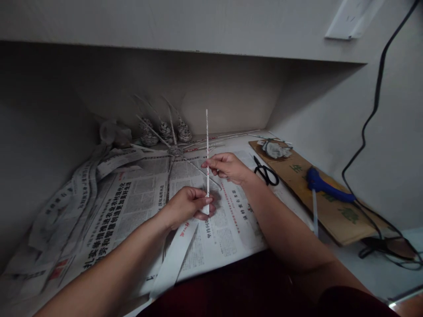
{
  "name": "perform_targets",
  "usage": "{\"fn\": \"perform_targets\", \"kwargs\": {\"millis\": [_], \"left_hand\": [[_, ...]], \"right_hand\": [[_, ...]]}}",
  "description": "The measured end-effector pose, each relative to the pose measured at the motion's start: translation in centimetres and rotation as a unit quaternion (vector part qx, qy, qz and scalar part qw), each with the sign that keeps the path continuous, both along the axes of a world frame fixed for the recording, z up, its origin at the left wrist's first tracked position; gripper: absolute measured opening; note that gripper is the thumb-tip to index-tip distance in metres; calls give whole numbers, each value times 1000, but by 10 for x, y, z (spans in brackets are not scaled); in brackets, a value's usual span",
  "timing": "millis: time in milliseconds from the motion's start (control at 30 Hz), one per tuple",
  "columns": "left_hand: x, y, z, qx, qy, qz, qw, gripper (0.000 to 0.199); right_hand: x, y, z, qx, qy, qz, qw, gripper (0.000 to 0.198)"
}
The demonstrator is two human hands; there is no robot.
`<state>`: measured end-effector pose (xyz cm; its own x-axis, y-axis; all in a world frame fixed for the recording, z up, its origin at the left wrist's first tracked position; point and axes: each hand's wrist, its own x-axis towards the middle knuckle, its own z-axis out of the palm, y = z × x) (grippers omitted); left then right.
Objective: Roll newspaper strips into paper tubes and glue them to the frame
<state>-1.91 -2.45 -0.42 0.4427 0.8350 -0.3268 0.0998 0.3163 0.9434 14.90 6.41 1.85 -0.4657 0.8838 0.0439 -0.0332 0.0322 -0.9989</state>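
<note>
A thin rolled paper stick [207,136] stands upright in front of me. My right hand [229,167] is closed, pinching it around the middle between thumb and fingers. Lower down, my left hand [190,203] is closed on the bottom of the stick, where a paper strip [178,251] meets it. That strip trails down from the left hand toward the near edge. Behind the hands lies a star-shaped piece of crossed paper sticks [176,151], with one spoke reaching under the right hand.
Newspaper [152,198] covers the surface, with cut strips [79,189] at left. Several woven cone shapes [166,130] stand against the back wall. Black scissors [264,171] lie at right, beside cardboard [297,176] carrying a blue glue gun [330,187]. A black cable [376,92] hangs down; a shelf overhangs.
</note>
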Motion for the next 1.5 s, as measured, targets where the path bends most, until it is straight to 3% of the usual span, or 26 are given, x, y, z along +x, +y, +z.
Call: {"fn": "perform_targets", "kwargs": {"millis": [300,367,467,533,767,933,1067,1267,1433,1500], "left_hand": [[0,1,0,1,24,11,1000,22],[0,0,2,-1,27,18,999,22],[0,0,3,-12,22,21,999,23],[-1,0,2,-14,15,16,1000,24],[-1,1,-2,-10,12,10,1000,25],[0,1,-3,-7,15,8,1000,24],[0,2,-6,10,10,1,1000,22],[0,1,-2,-13,4,16,1000,22],[0,1,1,0,27,11,1000,22],[0,1,1,9,22,14,1000,22]], "right_hand": [[-7,-1,-4,64,1,-120,991,38],[-4,-1,-4,36,12,-71,997,37],[1,-1,-4,-33,37,62,997,36],[1,0,-5,-57,57,94,992,33],[-4,0,-5,-80,71,18,994,33],[-3,-2,-4,-82,61,59,993,34],[-4,-1,-5,-70,54,-3,996,35],[-1,0,-5,-67,36,89,993,36],[-3,0,-6,-58,32,18,998,35],[-3,0,-5,-58,33,31,997,35]]}}
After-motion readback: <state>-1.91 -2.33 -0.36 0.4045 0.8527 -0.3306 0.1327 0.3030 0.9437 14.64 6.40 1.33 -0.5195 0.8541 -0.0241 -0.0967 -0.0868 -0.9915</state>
